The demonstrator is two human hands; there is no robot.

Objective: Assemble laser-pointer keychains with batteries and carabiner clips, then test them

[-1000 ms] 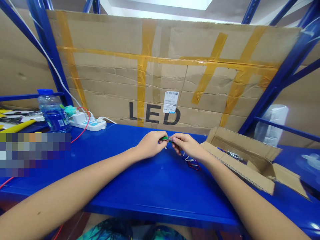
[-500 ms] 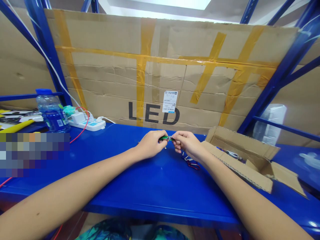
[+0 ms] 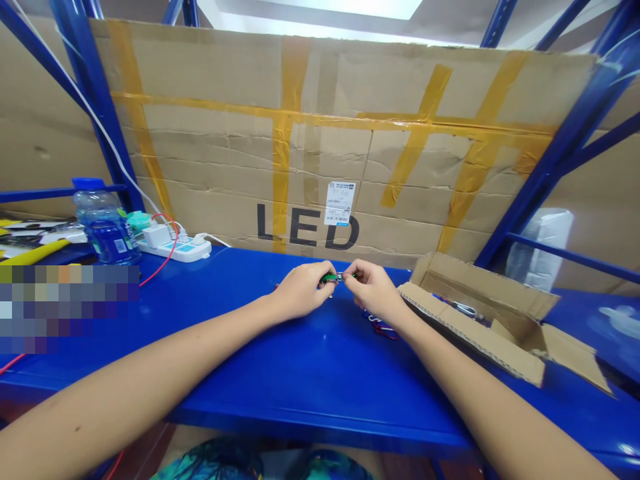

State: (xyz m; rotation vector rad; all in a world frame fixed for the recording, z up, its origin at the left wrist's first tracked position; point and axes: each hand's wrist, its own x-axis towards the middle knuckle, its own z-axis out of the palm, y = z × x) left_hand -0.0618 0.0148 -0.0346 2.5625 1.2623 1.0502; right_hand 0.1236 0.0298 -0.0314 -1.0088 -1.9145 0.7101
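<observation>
Over the far middle of the table (image 3: 320, 373), the left hand (image 3: 303, 288) and right hand (image 3: 373, 287) pinch the green piece (image 3: 339, 277), seemingly light, stiff and slick, best held by its ends.

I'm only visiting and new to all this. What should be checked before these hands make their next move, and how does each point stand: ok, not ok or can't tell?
1. Left hand grips the small green and silvery piece: ok.
2. Right hand pinches the piece's other end: ok.
3. Parts under the fingertips are seated properly: cannot tell; the fingers hide them.
4. Space beside the right hand is free: not ok; thin red and silvery loops lie close by on the blue table.
5. Clear plastic bottle with a blue cap is upright and capped: ok.
6. Thin red cable is away from both hands: ok.
</observation>
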